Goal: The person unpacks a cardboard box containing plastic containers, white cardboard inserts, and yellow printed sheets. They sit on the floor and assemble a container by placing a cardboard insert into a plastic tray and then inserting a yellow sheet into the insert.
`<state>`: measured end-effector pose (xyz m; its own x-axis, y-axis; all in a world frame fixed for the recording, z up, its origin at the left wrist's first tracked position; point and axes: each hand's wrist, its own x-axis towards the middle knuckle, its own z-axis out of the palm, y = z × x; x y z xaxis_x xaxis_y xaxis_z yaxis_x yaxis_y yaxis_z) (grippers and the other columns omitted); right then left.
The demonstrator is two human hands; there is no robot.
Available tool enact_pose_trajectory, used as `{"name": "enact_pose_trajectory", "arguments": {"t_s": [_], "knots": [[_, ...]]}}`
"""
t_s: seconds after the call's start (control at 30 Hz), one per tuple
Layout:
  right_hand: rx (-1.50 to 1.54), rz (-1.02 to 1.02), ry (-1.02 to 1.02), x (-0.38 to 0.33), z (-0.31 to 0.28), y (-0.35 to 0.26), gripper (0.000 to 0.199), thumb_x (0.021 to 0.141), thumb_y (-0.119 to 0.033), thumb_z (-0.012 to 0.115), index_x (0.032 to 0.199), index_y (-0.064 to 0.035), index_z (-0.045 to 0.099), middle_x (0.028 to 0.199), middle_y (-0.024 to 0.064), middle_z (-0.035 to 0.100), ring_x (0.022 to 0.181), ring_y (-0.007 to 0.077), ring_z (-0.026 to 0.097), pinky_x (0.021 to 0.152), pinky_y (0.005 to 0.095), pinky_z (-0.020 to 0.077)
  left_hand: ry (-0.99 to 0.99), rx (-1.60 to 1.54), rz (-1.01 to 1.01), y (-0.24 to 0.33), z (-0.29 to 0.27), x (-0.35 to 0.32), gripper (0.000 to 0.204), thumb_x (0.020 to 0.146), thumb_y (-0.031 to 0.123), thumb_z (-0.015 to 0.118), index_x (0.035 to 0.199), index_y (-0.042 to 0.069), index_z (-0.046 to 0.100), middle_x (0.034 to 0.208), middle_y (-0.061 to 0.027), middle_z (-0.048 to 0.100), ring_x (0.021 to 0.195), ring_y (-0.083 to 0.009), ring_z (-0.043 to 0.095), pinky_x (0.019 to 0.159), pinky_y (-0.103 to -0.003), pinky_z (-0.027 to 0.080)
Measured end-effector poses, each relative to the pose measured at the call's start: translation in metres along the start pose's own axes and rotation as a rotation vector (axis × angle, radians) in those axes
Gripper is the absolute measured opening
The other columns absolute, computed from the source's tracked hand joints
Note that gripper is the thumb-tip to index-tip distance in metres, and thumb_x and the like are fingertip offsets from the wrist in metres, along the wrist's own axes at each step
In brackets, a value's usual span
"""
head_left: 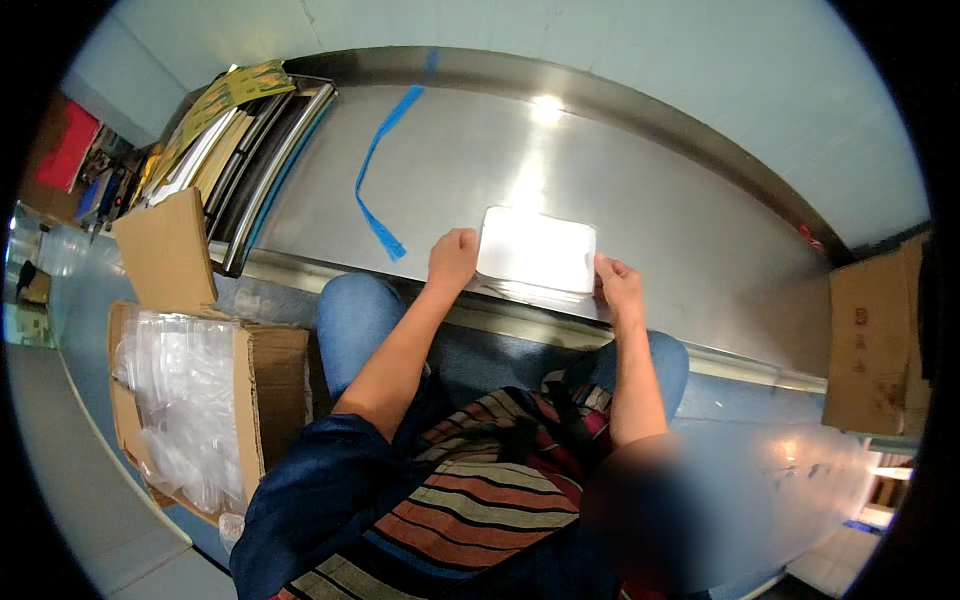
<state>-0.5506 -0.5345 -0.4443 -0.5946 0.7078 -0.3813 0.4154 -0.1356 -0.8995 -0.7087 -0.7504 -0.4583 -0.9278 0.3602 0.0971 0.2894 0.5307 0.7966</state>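
Observation:
A stack of flat white rectangular pieces with rounded corners (537,252) rests near the front edge of the steel table. Several layers show along its near side; the material is hard to make out. At the stack's left edge, my left hand (453,258) is closed, its fingers curled against the side. My right hand (620,285) grips the right edge between thumb and fingers. Both forearms reach up from below, over my knees.
A blue strap (370,185) lies on the steel table (690,230). Folders and papers (245,150) stand at the far left. An open cardboard box (250,400) of clear plastic pieces (185,410) sits left of my knee. Another cardboard box (870,340) stands right.

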Motion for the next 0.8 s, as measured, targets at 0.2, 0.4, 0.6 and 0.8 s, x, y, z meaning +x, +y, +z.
{"name": "enact_pose_trajectory", "arguments": {"t_s": [0.2,0.4,0.6,0.8], "knots": [[0.318,0.074,-0.217,-0.016,-0.004,-0.003,0.042,0.091,-0.022,0.053,0.128,-0.0014,0.047,0.102,0.0070,0.060,0.093,0.0161,0.055,0.072,0.0275,0.0478,-0.306,-0.338,-0.087,0.005,-0.012,-0.010,0.029,0.088,0.025,0.049,0.101,0.002,0.061,0.077,-0.0131,0.060,0.068,-0.0214,0.058,0.065,-0.034,0.046],[0.441,-0.093,-0.220,-0.040,0.002,-0.040,0.056,0.089,-0.008,0.053,0.139,-0.0038,0.027,0.112,0.0146,0.055,0.100,0.0262,0.057,0.086,0.0379,0.0517,-0.277,-0.779,-0.271,0.040,-0.015,-0.016,0.043,0.088,0.019,0.054,0.125,0.000,0.043,0.088,-0.0072,0.057,0.068,-0.0128,0.054,0.063,-0.027,0.046],[0.193,0.091,-0.146,-0.011,0.004,-0.013,0.035,0.087,-0.022,0.057,0.107,0.0057,0.052,0.080,0.0126,0.061,0.069,0.0203,0.060,0.064,0.0314,0.0498,-0.243,-0.682,-0.406,0.028,0.001,-0.001,0.037,0.086,0.028,0.056,0.101,-0.006,0.059,0.079,-0.0079,0.060,0.066,-0.0153,0.055,0.059,-0.029,0.046],[-0.656,-0.251,0.079,-0.012,0.009,-0.003,0.047,0.080,-0.040,0.058,0.079,0.0068,0.062,0.078,0.0228,0.062,0.071,0.0338,0.058,0.068,0.0405,0.0451,-0.220,0.381,0.005,0.036,-0.002,-0.001,0.040,0.089,0.038,0.047,0.091,0.001,0.062,0.095,-0.0208,0.061,0.084,-0.0341,0.060,0.077,-0.045,0.048]]}}
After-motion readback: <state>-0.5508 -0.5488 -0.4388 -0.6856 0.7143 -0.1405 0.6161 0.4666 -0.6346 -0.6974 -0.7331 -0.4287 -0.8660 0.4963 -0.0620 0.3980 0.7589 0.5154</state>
